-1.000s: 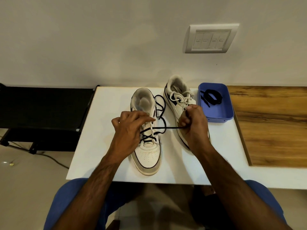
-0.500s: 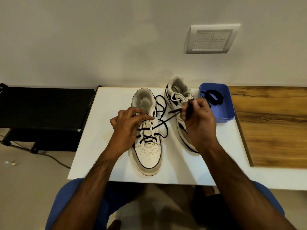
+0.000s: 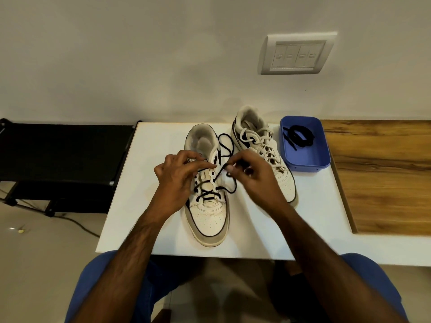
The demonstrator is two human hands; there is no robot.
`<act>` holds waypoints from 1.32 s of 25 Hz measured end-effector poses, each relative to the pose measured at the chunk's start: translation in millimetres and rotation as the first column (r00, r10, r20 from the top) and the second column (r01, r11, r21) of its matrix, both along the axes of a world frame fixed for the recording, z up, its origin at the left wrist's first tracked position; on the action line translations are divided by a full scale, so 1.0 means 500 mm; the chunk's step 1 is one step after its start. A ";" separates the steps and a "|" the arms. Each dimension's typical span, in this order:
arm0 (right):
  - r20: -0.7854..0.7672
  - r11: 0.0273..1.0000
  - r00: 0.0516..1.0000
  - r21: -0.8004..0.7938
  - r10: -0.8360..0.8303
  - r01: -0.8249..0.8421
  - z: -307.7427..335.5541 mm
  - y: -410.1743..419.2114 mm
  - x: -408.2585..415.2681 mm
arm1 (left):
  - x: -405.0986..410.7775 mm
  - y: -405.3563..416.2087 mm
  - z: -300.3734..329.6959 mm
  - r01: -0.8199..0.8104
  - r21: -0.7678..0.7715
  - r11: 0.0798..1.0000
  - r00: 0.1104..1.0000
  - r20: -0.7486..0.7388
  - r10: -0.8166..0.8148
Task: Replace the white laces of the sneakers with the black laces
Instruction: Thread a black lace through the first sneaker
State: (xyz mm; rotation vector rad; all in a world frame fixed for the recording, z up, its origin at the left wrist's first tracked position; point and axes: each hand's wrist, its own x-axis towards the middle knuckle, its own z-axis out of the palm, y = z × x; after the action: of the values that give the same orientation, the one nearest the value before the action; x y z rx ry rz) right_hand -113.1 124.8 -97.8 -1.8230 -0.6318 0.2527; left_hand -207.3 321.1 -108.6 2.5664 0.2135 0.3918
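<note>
Looking down through the head camera, I see my left hand [image 3: 178, 173] pinching the eyelet flap of the near sneaker [image 3: 207, 194] on the white bench [image 3: 144, 206]. My right hand [image 3: 250, 173] grips the black lace [image 3: 229, 148] beside it. The second sneaker [image 3: 263, 148] keeps white laces; a spare black lace [image 3: 299, 136] lies in the blue tray [image 3: 307, 159].

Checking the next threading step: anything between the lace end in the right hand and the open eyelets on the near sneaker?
Nothing visible. The right hand pinches the black lace just right of the near sneaker; the left hand rests over its left eyelets, the right row is exposed.
</note>
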 end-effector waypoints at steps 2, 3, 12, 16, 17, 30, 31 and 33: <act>-0.242 0.921 0.970 0.379 0.009 0.086 0.014 -0.024 0.015 | 0.000 -0.001 0.002 -0.003 0.001 1.000 1.000 0.007 0.003; -0.338 0.875 0.940 0.470 0.055 0.118 0.018 -0.028 0.012 | 0.000 -0.001 0.002 0.002 0.009 1.000 1.000 0.004 -0.002; -0.447 0.947 0.871 0.315 0.205 -0.061 0.022 -0.035 0.018 | -0.004 -0.005 -0.001 0.028 0.024 0.999 1.000 0.007 -0.028; -0.388 0.986 0.909 0.128 0.152 -0.111 0.037 -0.045 0.020 | -0.012 0.003 -0.002 0.059 0.019 0.998 0.998 0.004 -0.059; -0.341 0.994 0.934 0.049 0.107 -0.096 0.040 -0.054 0.026 | -0.013 0.007 -0.002 0.060 0.014 0.998 0.998 0.003 -0.060; -0.344 0.954 0.939 0.271 -0.025 0.125 0.027 -0.056 0.048 | -0.017 -0.102 -0.001 0.179 0.360 0.916 0.984 -0.071 -0.165; -0.321 0.961 0.947 0.259 -0.005 0.093 0.027 -0.055 0.049 | -0.022 -0.100 0.003 0.218 0.181 0.959 0.975 -0.089 -0.205; -0.161 0.988 0.987 0.152 0.017 0.008 0.023 -0.054 0.049 | -0.032 -0.095 0.026 0.249 -0.182 0.951 0.958 -0.096 -0.270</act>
State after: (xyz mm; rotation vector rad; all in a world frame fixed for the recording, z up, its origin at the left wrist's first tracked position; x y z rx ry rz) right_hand -88.9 97.8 -86.1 -1.6362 -0.5266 0.3434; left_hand -223.1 273.7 -95.3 2.4103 -0.0490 0.1149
